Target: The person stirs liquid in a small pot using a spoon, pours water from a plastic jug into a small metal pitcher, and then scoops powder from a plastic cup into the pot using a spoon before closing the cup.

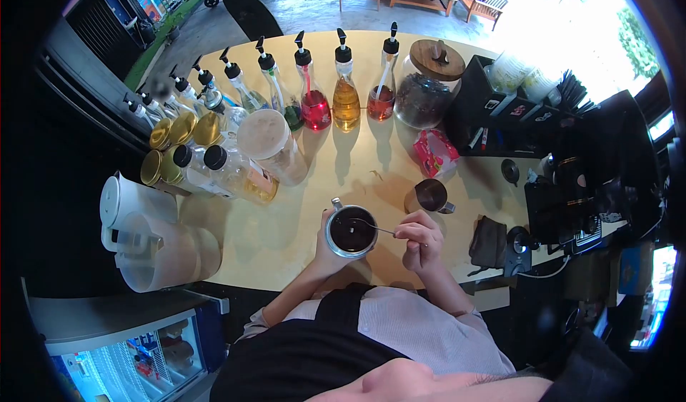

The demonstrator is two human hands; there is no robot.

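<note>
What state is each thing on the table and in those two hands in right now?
Left hand: closed around the mug
Right hand: gripping the spoon
Mug: upright, holding dark liquid
Spoon: dipped in the mug
Second cup: upright, contents unclear
Large glass jar: wooden lid on
Red-liquid bottle: part full, pump fitted
</note>
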